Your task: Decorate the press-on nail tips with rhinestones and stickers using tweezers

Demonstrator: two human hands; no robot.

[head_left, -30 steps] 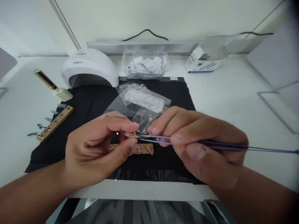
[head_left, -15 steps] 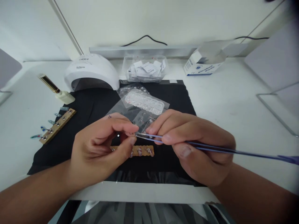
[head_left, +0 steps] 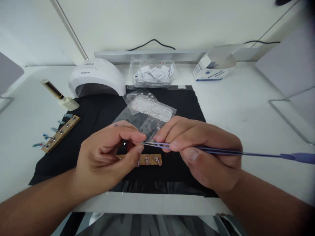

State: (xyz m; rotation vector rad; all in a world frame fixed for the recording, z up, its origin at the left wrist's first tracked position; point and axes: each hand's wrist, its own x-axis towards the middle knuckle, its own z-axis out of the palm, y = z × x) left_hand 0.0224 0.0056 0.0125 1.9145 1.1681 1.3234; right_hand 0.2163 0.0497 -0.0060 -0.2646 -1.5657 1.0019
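My right hand (head_left: 206,150) is closed around a pair of blue tweezers (head_left: 221,151), whose dark tips point left. Thumb and index finger of my left hand (head_left: 110,154) are pinched together right at those tips. Whatever lies in that pinch is tiny and mostly hidden by the fingers. Beneath the hands, a wooden nail-tip stand (head_left: 152,159) with decorated tips rests on the black mat (head_left: 172,177), partly covered by my left hand. Behind the hands lie a clear case of small gems (head_left: 152,109) and clear plastic bags (head_left: 147,124).
A white nail lamp (head_left: 97,77) stands at the back left, near a cream polish bottle (head_left: 69,103). Another wooden stand (head_left: 61,132) with coloured nail tips sits left. A clear tub of white packets (head_left: 152,73) and an opened alcohol pad box (head_left: 214,68) stand behind.
The tweezers' rear end has tilted up a little, and my right hand has shifted slightly left. The tips look closer together. My left hand keeps its pinch.
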